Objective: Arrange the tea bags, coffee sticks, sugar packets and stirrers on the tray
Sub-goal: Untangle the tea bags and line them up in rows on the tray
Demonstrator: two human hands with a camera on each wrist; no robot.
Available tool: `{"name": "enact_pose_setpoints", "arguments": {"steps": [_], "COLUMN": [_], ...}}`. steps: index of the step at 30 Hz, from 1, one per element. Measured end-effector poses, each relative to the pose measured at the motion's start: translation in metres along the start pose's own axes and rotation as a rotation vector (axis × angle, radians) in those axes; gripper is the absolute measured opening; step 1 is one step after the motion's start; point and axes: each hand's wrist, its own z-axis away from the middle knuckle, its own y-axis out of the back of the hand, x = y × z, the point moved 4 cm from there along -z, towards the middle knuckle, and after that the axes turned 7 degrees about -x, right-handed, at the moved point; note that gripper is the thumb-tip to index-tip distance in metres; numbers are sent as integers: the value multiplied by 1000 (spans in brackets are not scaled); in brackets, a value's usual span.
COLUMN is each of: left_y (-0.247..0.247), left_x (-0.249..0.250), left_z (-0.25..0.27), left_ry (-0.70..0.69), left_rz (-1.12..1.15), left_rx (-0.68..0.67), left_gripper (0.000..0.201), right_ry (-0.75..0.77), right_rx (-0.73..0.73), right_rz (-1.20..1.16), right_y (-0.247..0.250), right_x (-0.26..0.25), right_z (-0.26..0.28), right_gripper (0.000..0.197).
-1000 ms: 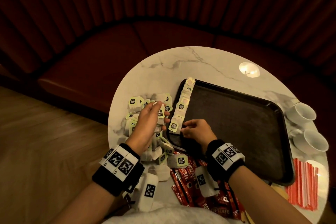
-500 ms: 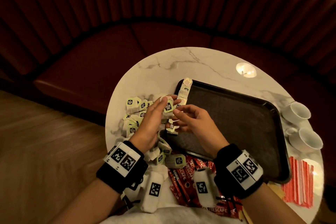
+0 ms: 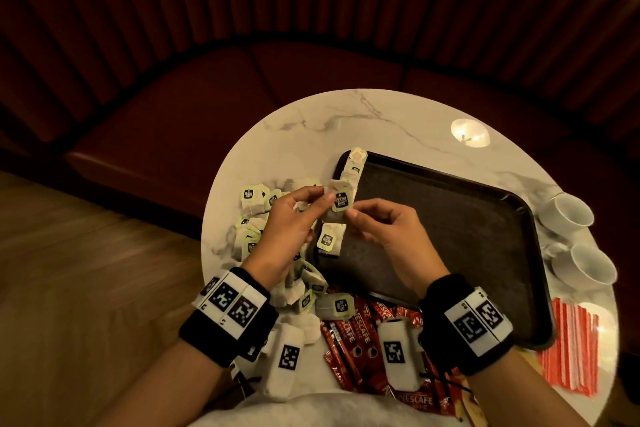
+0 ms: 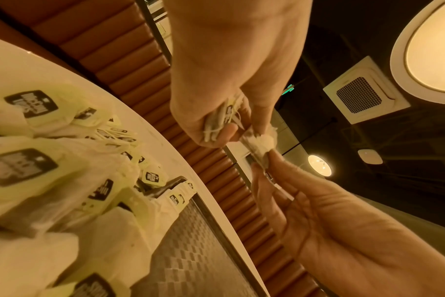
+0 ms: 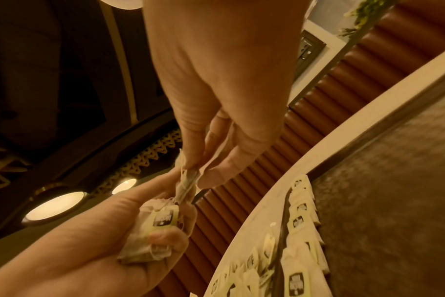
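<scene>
1. Tea bags, pale green-tagged paper sachets, lay heaped loose on the left part of the round white marble table, beside the tray.
2. The left hand held a small bunch of tea bags curled in its fingers, raised over the tray's left edge.
3. Between the hands hung one soft white tea bag with a green tag; the left thumb and forefinger pinched one edge, and the right hand pinched the other edge with fingertips, the remaining fingers loosely curled.
4. Judged by its look, this bag was very light, limp and easy to tear; the paper rim or the stiff tag seemed the safest place to take hold, with a gentle pinch only.
5. A row of tea bags ran along the left rim of the dark rectangular tray, one more lying nearer.
6. Red coffee sticks lay on the table near the body, off the tray.
7. Two white cups stood right of the tray, and red-and-white striped stirrers lay at the far right, not yet arranged.
</scene>
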Motion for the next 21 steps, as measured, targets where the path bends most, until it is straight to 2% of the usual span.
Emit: {"name": "enact_pose_setpoints", "arguments": {"steps": [8, 14, 21], "left_y": [15, 13, 15], "left_x": [-14, -16, -20], "left_z": [-2, 1, 1], "left_ry": [118, 161, 198], "left_rz": [23, 92, 253], "left_rx": [75, 67, 101], "left_gripper": [23, 25, 14], "right_ry": [-271, -282, -307], "right_rx": [181, 363, 395], "right_rz": [-95, -78, -23], "right_y": [31, 80, 113], "right_x": [51, 70, 86], "right_z": [-10, -69, -145], "right_gripper": [8, 6, 5]}}
